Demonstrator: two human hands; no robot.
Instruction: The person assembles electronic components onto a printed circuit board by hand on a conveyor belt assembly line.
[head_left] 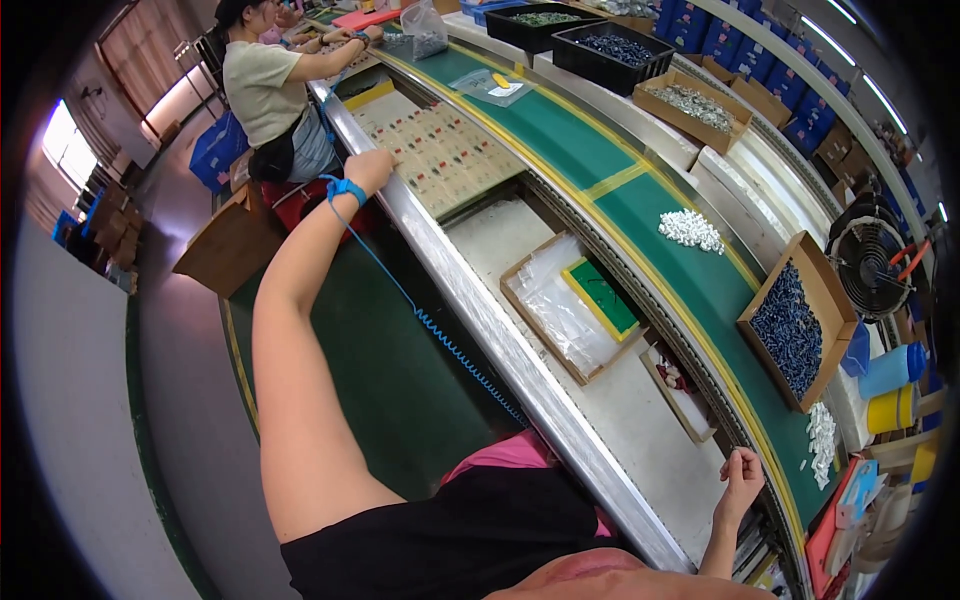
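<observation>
While the left hand (372, 172) curls at the edge of a board (450, 150) on the counter (630, 430), its grip unclear, the right hand (742, 484) hovers near the belt (720, 290), fingers narrowed, contents impossible to tell.

black top (440, 535), blue wristband (345, 188), coiled blue cord (464, 356)

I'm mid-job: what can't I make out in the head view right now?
All in the head view:
Left hand: palm and grip, hidden by the hand's own back.
Right hand: whether it pinches anything; too small.
Dark pieces in the cardboard tray: individual details, too small.
Metal rail: near end, hidden by the wearer's body.
</observation>
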